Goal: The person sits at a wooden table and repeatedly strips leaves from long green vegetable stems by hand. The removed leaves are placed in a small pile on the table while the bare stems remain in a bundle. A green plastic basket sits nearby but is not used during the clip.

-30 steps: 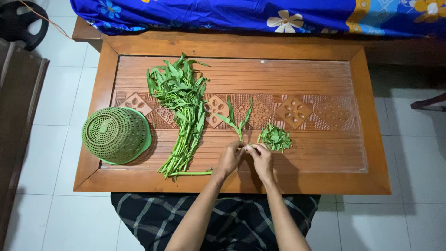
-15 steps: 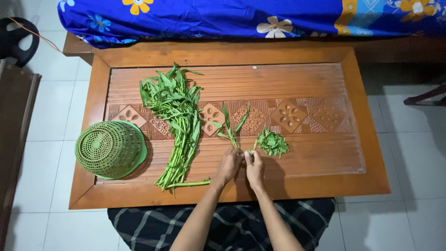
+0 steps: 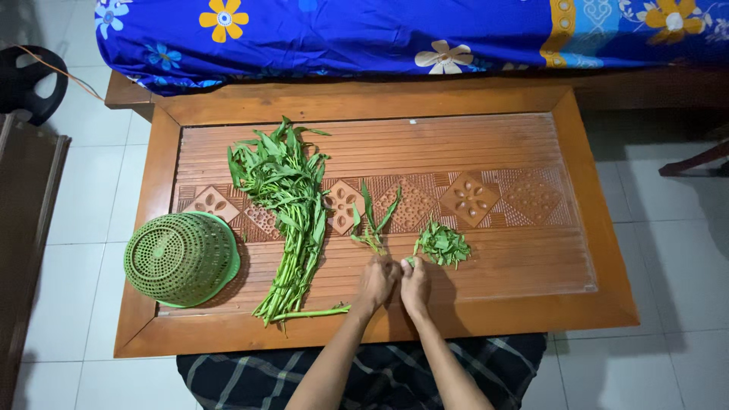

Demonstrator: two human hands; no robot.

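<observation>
- Pinching one leafy green sprig point(image 3: 371, 225) at its stem end, the left hand point(image 3: 377, 282) and right hand point(image 3: 414, 282) meet, fingers closed, near the surface's point(image 3: 486, 140) front edge.
- Plucked leaves point(image 3: 443, 244) lie just beside the right hand.
- A green bundle point(image 3: 288, 205) and an upturned green basket point(image 3: 182, 258) sit toward the left edge.
- White floor tiles point(image 3: 668, 228) surround the carved wooden surface.

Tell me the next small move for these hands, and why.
Probably the right hand should drop its small plucked bit onto the pile of picked leaves just beside it; the left hand holds the leafy sprig, which has leaves left to pick.
</observation>
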